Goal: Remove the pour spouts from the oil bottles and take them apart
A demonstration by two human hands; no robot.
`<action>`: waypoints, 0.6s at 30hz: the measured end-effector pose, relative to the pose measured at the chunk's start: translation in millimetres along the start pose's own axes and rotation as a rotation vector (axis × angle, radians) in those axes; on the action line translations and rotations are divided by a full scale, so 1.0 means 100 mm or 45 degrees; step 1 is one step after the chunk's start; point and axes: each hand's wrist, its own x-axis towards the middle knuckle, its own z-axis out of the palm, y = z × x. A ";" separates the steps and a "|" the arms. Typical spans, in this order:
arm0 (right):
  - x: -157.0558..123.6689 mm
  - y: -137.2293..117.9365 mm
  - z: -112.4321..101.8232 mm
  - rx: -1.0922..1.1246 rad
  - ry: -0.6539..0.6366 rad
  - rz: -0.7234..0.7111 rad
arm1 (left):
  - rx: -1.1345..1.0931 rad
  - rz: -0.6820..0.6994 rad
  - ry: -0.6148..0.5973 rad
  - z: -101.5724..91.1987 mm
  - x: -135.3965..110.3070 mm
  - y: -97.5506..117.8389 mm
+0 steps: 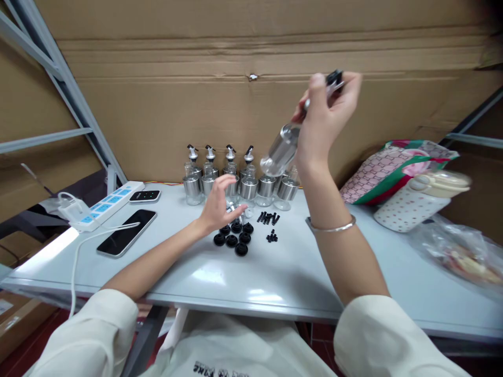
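Note:
My right hand point(328, 118) is raised above the table, closed round the neck of a clear glass bottle point(281, 149) that tilts down to the left; a black spout cap point(335, 77) shows at my fingertips. My left hand point(218, 204) reaches over the table with fingers curled around a small metal part point(234, 210), just above a cluster of black round caps point(234, 238). Small black plugs point(269, 219) lie to the right of the caps. A row of bottles with pour spouts point(220, 175) stands at the back, with capless ones point(277, 191) beside them.
The white table point(275, 277) also holds a black phone point(126, 232) on a white cable, a power strip point(106, 204), and a small black device point(144, 196). At right are a patterned bag point(387, 167), a dotted container point(412, 207) and a plastic bag point(459, 251). Cardboard lines the back.

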 end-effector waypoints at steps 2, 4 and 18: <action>-0.25 -0.14 -0.01 0.014 -0.312 0.212 | -0.210 -0.180 0.075 0.11 0.18 0.17; -0.48 -0.18 -0.03 0.052 -0.504 0.429 | -0.411 -0.374 -0.008 0.20 0.28 0.34; -0.70 -0.06 -0.15 -0.170 -0.665 0.697 | -0.559 -0.896 -0.086 0.38 0.16 0.60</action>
